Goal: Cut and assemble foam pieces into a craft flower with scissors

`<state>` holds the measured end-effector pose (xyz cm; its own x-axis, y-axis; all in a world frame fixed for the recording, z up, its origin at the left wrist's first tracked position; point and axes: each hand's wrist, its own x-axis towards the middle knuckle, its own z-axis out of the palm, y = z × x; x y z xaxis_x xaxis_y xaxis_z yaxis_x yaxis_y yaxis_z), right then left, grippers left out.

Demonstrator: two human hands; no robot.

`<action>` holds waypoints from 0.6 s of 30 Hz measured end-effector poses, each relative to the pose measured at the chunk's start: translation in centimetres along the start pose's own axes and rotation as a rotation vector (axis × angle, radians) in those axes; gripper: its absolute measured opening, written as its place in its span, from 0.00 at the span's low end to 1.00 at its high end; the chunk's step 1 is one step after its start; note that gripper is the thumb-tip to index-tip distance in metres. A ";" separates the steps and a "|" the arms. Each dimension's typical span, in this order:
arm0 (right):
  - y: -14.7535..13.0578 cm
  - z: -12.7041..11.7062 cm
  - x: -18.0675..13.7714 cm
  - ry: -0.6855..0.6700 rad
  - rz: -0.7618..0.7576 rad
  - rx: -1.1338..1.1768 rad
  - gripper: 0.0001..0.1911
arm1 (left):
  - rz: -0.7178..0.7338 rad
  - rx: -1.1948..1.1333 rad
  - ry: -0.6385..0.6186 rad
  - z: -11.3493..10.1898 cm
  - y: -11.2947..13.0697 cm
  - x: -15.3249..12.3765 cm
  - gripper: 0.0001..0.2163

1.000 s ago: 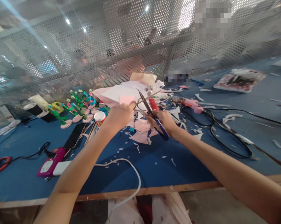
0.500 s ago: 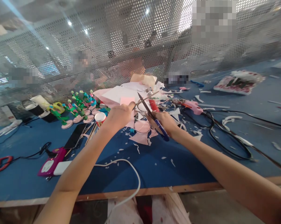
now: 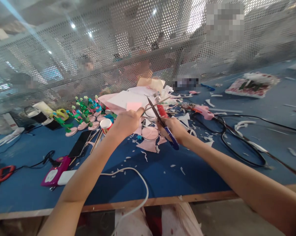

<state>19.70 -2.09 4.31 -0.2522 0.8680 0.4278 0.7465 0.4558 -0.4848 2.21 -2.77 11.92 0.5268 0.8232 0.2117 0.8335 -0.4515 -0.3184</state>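
My left hand (image 3: pixel 130 122) is closed in a pinch on a thin stick (image 3: pixel 160 103), which points up and to the right. In my right hand (image 3: pixel 175 128) is a pair of scissors (image 3: pixel 172 139) with blue handles. Their dark blades are parted and cross the stick in front of the left fingertips; whether they touch it I cannot tell. Just below the blades lies a round pink disc (image 3: pixel 150 133) on pink paper scraps (image 3: pixel 148 146). A red tube-like thing (image 3: pixel 162 111) lies behind the right hand.
Small green paper plants (image 3: pixel 85 109) on pink discs stand at left. Nearby are a white-lidded jar (image 3: pixel 105 124), a phone (image 3: pixel 79 144) and a purple power bank-like box (image 3: pixel 55 172). A pink glue gun (image 3: pixel 204 112) with a looping black cord lies right; a white cable (image 3: pixel 140 180) crosses the front.
The stick and the scissors have shifted very slightly to the right. Both hands keep their hold, and the blades stay parted.
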 end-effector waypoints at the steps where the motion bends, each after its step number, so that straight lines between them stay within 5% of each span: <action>1: 0.1 0.1 0.0 0.020 -0.008 -0.006 0.13 | -0.007 0.001 0.007 -0.2 0.0 -0.1 0.17; 6: 0.7 0.5 0.5 0.116 -0.073 0.023 0.12 | 0.009 0.029 0.022 -1.1 0.7 -0.5 0.18; 18: 0.8 -0.1 0.5 0.025 -0.078 0.072 0.17 | 0.016 0.064 -0.049 0.8 1.5 -0.1 0.18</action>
<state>20.19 -1.36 4.19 -0.2915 0.8247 0.4846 0.6787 0.5353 -0.5027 3.26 -3.22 10.74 0.5298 0.8327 0.1608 0.8120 -0.4433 -0.3797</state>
